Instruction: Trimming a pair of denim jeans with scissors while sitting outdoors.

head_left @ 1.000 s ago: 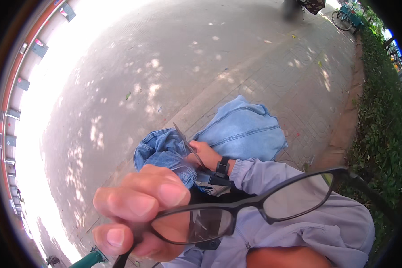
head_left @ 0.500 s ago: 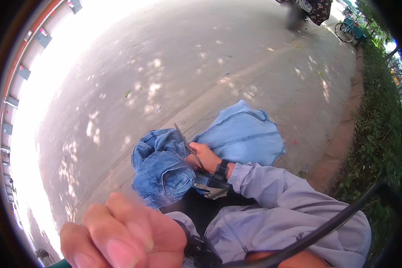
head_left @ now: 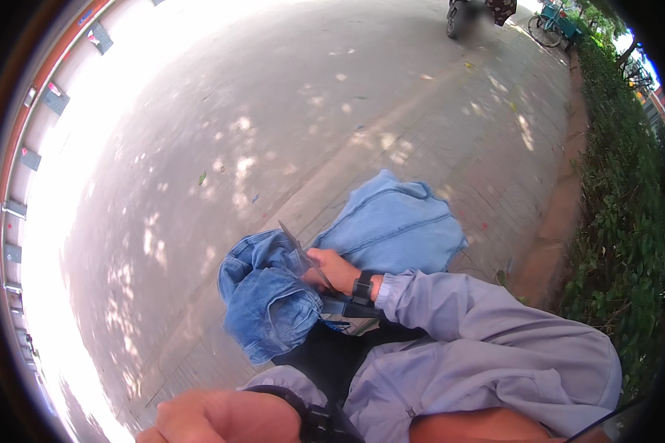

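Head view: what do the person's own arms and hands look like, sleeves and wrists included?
Both hands are ungloved. The right hand has a black strap with a dark, boxy piece at the wrist, below a pale lavender-grey sleeve with a gathered cuff. The left hand, cut off by the lower edge, has a black wristband with a blocky fitting.

From the left hand, open pavement runs up along the left of the dark jeans and around their far side. The right hand and its slanting blade block the narrow gap beside the pale denim. Rightward, a sleeve, then a hedge, stand in the way.
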{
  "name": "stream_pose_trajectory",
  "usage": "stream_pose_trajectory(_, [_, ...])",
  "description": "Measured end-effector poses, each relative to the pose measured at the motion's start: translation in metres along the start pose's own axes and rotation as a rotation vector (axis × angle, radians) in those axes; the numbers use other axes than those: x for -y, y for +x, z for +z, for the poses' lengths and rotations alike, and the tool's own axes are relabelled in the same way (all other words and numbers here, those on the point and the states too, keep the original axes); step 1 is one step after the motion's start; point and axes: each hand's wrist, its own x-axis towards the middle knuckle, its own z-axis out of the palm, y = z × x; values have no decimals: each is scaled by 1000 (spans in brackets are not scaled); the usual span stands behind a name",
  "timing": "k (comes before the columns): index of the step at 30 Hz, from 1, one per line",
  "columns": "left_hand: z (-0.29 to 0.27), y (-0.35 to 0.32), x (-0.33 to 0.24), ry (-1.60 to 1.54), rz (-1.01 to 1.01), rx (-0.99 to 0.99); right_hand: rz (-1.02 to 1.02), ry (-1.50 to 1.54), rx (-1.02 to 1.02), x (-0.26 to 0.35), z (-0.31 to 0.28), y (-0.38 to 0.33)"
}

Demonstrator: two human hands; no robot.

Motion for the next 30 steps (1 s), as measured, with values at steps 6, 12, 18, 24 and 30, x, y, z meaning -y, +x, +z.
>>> stream_pose_trajectory(6, [3, 11, 2, 73, 53, -22, -44, -54, -23, -5, 0, 8])
stream_pose_trajectory(12, [0, -7, 3, 227, 232, -249, -44, -31, -35, -7, 0, 11])
stream_pose_trajectory(18, [2, 8, 5, 129, -29, 252, -24, 30, 10, -4, -6, 8])
stream_pose_trajectory(24, [17, 2, -8, 208, -225, 118, 6, 19, 31, 3, -3, 4])
stream_pose_trajectory(30, [29, 10, -9, 314, -318, -81, 21, -53, -11, 2, -1, 5])
